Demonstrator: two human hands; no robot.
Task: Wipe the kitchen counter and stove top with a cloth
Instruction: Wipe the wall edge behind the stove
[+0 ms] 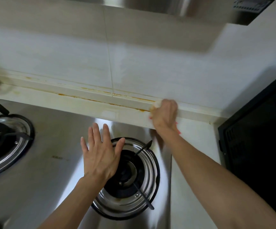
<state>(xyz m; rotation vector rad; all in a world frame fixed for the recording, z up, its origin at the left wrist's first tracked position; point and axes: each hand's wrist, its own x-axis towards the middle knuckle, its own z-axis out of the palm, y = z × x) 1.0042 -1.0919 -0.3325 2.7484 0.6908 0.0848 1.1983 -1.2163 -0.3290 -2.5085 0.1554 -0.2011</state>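
Back ledge behind stove top under wipe.

I see the right hand (164,113) clenched around the cloth (157,104) on the ledge (101,98) (orange grime lines its seams); the left hand (101,154) hovers spread above the right burner (130,177). I advise firm pressure, tracking each seam leftwards along the stove top (59,138).

A pale table (191,146) is carrying a steel gas stove top (59,146). Orange grime (101,100) is lining the raised ledge (84,95) behind the stove top, and a black appliance (257,129) is standing beside the stove top's right end.
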